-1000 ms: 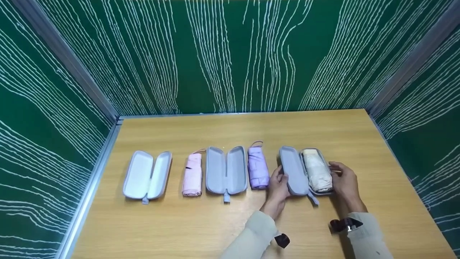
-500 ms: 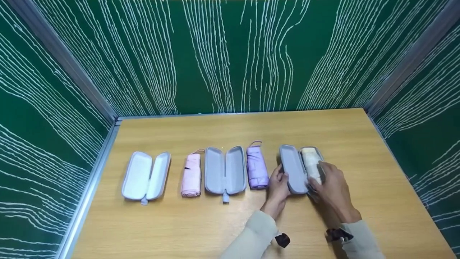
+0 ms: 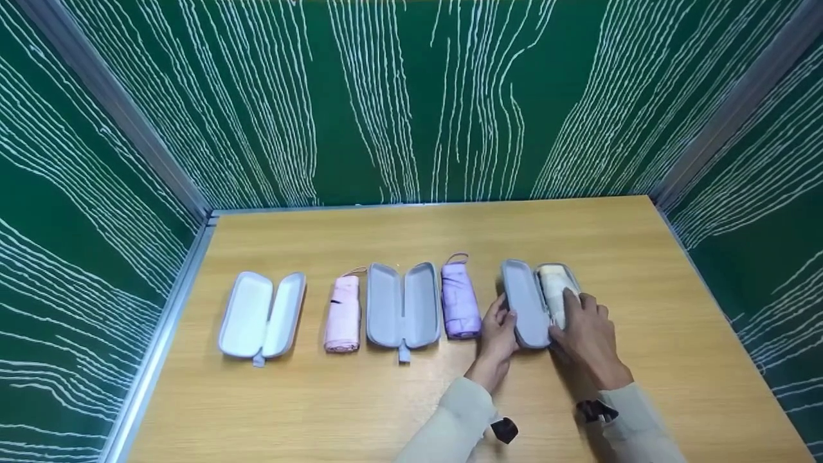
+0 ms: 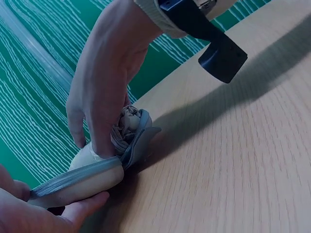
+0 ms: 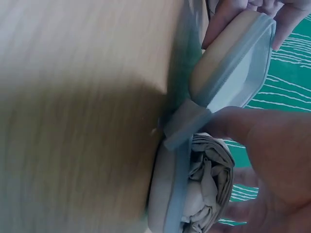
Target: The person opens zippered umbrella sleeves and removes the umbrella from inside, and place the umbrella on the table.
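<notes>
An open grey zip case (image 3: 526, 305) lies at the right of the table, and a rolled cream folding umbrella (image 3: 554, 286) sits in its right half. My left hand (image 3: 496, 337) grips the lid half by its outer side, thumb low on the shell in the left wrist view. Over the umbrella is my right hand (image 3: 586, 337), its fingers on the far side and its thumb at the near side by the hinge. The umbrella's gathered fabric end (image 5: 209, 179) shows under that hand in the right wrist view. The case's pull tab (image 5: 187, 124) sticks out beside the thumb.
A purple folding umbrella (image 3: 460, 299) lies just left of my left hand. Further left are another open grey case (image 3: 386, 308), a pink folding umbrella (image 3: 343, 315) and an open white-lined case (image 3: 247, 315). Green walls (image 3: 424, 103) enclose the wooden table (image 3: 289, 411).
My right hand has moved left from the case's outer right edge onto the cream umbrella, and its fingers have settled around it. My left hand stays on the lid half.
</notes>
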Tool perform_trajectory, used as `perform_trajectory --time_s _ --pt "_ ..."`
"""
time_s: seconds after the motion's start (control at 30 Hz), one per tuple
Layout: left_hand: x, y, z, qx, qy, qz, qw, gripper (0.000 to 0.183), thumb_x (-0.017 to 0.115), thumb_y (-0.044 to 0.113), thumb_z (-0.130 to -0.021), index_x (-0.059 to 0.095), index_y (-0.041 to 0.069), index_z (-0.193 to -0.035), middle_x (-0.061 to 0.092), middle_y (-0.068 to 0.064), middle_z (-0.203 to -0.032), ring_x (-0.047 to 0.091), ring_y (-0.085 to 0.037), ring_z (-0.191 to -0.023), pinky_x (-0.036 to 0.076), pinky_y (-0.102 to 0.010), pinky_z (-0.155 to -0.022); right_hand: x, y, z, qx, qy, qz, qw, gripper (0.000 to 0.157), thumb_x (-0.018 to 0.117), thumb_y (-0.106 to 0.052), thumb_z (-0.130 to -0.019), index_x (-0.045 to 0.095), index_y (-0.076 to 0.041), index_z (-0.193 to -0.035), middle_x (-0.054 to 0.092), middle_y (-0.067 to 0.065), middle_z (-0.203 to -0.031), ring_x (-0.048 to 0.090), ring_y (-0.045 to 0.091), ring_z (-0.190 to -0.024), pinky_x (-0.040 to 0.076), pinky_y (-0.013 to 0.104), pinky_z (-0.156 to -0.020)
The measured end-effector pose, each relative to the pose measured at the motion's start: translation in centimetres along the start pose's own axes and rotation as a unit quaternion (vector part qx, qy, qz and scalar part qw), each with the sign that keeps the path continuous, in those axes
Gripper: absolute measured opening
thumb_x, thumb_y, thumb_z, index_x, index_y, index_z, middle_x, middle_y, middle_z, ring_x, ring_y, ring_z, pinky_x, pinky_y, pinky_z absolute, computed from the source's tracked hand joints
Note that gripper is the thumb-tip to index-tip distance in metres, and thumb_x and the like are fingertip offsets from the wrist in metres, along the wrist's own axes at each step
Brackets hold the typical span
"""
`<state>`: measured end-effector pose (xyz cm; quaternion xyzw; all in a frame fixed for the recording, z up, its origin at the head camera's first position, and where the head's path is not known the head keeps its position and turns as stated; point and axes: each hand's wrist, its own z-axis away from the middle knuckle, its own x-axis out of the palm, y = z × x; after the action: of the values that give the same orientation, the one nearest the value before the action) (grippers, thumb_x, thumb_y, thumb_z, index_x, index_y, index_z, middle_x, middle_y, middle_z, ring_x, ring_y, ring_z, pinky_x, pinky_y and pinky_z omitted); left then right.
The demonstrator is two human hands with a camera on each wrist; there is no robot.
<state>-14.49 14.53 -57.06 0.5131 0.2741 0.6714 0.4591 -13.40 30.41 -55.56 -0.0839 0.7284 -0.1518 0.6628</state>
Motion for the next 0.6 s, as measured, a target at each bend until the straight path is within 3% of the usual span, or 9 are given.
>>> perform_trajectory --time_s 0.27,0.43,0.6 --pt "0.08 0.46 0.25 -0.010 0.014 -0.023 0.9996 0.044 0.052 0.004 -0.091 0.049 0.017 -0.133 0.057 -0.011 -0.114 0.058 -0.029 -0.097 0.052 -0.046 -0.068 -0.27 -0.37 -0.60 0.030 -0.027 -0.008 0.999 0.078 0.069 -0.021 -0.078 0.029 0.005 -0.140 0.033 0.038 -0.125 0.038 0.054 -0.100 0.037 0.063 -0.071" --pt "0.10 0.56 0.39 -0.007 0.015 -0.038 0.9991 0.045 0.055 0.003 -0.089 0.052 0.019 -0.131 0.060 -0.010 -0.111 0.061 -0.027 -0.090 0.051 -0.037 -0.057 -0.45 -0.64 -0.83 0.060 -0.050 -0.015 0.997 0.077 0.066 -0.019 -0.081 0.025 0.004 -0.142 0.029 0.036 -0.129 0.035 0.054 -0.104 0.035 0.064 -0.075" --pt "-0.07 0.22 0.26 0.003 0.019 -0.051 0.9985 0.044 0.056 0.002 -0.088 0.053 0.018 -0.129 0.061 -0.008 -0.107 0.061 -0.023 -0.081 0.042 -0.025 -0.044 -0.59 -0.56 -0.98 0.054 -0.039 -0.025 0.997 0.078 0.070 -0.017 -0.076 0.029 0.005 -0.139 0.034 0.037 -0.125 0.039 0.055 -0.099 0.037 0.065 -0.071"
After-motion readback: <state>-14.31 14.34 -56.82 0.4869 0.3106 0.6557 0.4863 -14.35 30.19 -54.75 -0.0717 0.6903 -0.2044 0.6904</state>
